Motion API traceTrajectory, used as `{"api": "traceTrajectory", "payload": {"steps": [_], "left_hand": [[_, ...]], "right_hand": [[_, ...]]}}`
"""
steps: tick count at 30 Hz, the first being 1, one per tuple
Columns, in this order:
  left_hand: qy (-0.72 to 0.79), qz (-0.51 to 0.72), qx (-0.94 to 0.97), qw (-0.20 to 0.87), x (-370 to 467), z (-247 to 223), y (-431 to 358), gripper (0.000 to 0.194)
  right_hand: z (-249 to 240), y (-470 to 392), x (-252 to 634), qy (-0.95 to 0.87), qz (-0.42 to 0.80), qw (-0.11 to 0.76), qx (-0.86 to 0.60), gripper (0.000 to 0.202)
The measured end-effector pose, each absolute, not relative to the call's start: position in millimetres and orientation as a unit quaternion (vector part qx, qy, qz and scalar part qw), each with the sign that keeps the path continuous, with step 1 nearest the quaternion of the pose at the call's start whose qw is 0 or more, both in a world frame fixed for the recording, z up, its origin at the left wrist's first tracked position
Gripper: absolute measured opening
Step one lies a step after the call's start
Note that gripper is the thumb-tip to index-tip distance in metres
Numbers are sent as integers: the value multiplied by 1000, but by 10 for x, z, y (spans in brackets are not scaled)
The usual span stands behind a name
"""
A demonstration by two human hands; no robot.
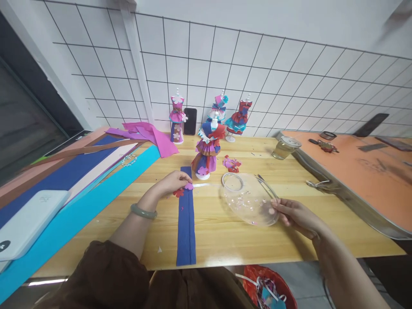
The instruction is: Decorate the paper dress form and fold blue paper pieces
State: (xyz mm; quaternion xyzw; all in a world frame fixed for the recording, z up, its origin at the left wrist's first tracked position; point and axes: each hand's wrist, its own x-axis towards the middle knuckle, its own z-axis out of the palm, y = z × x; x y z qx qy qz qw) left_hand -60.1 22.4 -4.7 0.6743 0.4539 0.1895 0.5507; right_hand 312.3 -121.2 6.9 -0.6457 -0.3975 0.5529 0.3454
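Observation:
My left hand (175,182) pinches a small purple-pink paper flower (189,186) above a folded strip of dark blue crepe paper (186,227). A red paper flower (178,193) lies just under these fingers. From the purple flower a thin white strip (201,185) runs right toward a roll of white tape (232,182). The roll rests on a round clear plastic lid (247,206) scattered with small shiny gems. At the lid's right edge, my right hand (294,214) is closed on a pair of tweezers (266,186), tips pointing away from me.
Paper-dressed mini mannequins (206,150) stand toward the wall, beside a phone (190,121). Crepe sheets (112,189) and a white power bank (35,221) lie left. Scissors (322,184) and a drink cup (286,148) are right. A red-lined bin (268,283) sits below the table edge.

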Motion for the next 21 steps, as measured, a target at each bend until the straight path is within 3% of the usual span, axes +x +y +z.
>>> {"api": "traceTrajectory", "payload": {"steps": [12, 21], "left_hand": [[468, 200, 678, 530, -593, -89, 244, 27], [450, 202, 689, 531, -588, -81, 259, 24]], "right_hand": [[-48, -896, 3901, -300, 497, 444, -682, 2], [-116, -503, 4090, -233, 508, 493, -667, 14]]}}
